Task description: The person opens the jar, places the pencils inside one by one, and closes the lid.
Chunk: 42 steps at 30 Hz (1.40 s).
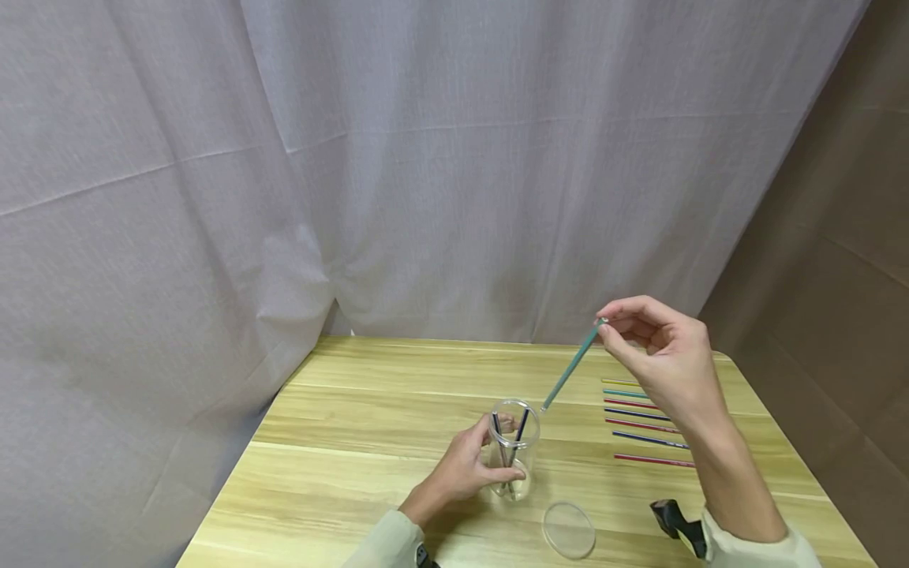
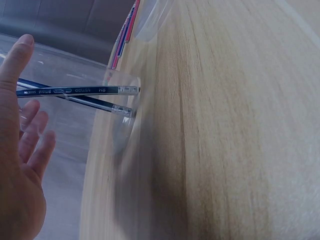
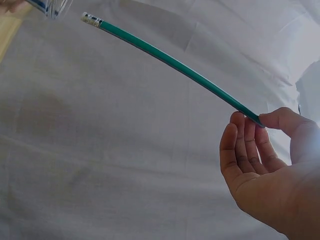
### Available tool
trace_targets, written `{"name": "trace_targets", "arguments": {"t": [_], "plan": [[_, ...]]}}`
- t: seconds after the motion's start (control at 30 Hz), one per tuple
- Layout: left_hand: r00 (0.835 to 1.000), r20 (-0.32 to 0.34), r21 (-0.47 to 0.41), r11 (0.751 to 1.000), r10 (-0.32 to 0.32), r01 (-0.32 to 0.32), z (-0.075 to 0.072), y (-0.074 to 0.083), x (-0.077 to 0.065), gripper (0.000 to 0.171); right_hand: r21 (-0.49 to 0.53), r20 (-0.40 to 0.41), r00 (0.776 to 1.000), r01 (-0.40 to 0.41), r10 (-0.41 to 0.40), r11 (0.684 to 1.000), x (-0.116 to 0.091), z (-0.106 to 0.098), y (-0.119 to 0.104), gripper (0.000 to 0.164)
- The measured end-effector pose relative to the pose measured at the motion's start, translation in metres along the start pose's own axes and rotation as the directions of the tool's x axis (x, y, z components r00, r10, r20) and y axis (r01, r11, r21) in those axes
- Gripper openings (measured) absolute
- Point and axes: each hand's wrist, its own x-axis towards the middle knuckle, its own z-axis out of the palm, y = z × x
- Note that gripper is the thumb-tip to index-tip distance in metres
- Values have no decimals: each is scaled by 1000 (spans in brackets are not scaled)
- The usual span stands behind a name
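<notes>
My left hand (image 1: 461,467) holds a clear plastic jar (image 1: 529,461) upright on the table, thumb on the near side and fingers round the far side. Two dark blue pencils (image 2: 75,91) lean crossed inside it, their eraser ends at the bottom in the left wrist view. Up to the right, my right hand (image 1: 671,359) pinches a green pencil (image 3: 180,66) by one end between thumb and fingertips. That pencil slants down to the left, its eraser end close beside the jar's rim and outside it.
A round clear lid (image 1: 568,530) lies in front of the jar, to the right. Several pencils (image 1: 642,425) in yellow, green, red and blue lie in a row on the right of the wooden table (image 1: 319,473), partly behind my right arm. Grey curtains (image 1: 454,197) hang behind the table.
</notes>
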Motion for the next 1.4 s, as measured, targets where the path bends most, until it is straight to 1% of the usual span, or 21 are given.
{"name": "trace_targets", "arguments": {"t": [0.07,0.17,0.3,0.43,0.53,0.77,1.03,1.17,1.3,1.4], "plan": [[1000,0,2,1000,4,-4,0,0,0,77,17,10,1000,0,0,1000,0,2,0,15],[1000,1,-1,1000,9,-9,0,1,0,77,-3,27,1000,2,-2,1000,-1,7,2,14],[1000,0,-10,1000,6,-6,1,0,0,77,-25,49,999,-4,5,1000,-5,14,9,14],[1000,2,-14,1000,3,-3,1,0,-1,77,-24,73,997,-12,14,1000,-11,22,18,17],[1000,2,-11,1000,0,0,1,1,-1,77,-31,99,995,-25,28,999,-16,28,26,18],[1000,-1,-18,1000,-5,5,1,1,-1,77,-84,164,983,-68,81,994,-26,44,48,13],[1000,0,-27,999,-18,18,2,1,-2,76,-151,217,966,-108,140,983,-39,58,73,16],[1000,-2,-26,1000,-12,12,2,0,-2,77,-180,243,960,-97,139,979,-44,64,82,18],[1000,-1,-24,1000,-6,6,2,-1,-3,77,-222,266,957,-59,119,973,-48,69,88,18],[1000,5,-24,1000,-7,7,2,-1,-3,77,-270,282,953,-30,108,962,-50,73,91,19]]}}
